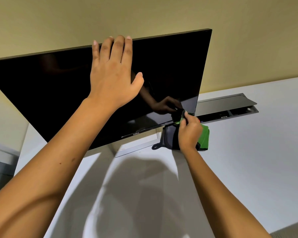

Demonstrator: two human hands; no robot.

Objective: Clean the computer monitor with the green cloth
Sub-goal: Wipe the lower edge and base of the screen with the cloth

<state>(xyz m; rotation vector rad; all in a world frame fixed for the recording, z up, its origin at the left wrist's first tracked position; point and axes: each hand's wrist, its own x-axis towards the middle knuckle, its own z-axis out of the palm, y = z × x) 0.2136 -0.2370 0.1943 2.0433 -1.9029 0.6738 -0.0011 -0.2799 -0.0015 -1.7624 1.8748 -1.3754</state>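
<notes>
A black computer monitor [50,86] with a dark, unlit screen stands on a white desk [248,160], tilted in the view. My left hand [112,73] lies flat on the screen with its fingertips over the top edge. My right hand [189,133] grips the green cloth [205,136] and holds it against the screen's lower right corner. Part of the cloth looks dark and hangs below the bezel with a small loop. The screen mirrors my right hand.
The monitor's silver stand base [136,146] rests on the desk under the screen. Behind the right edge, a cable tray [230,109] is set into the desk with its dark lid raised. A beige wall [162,12] rises behind.
</notes>
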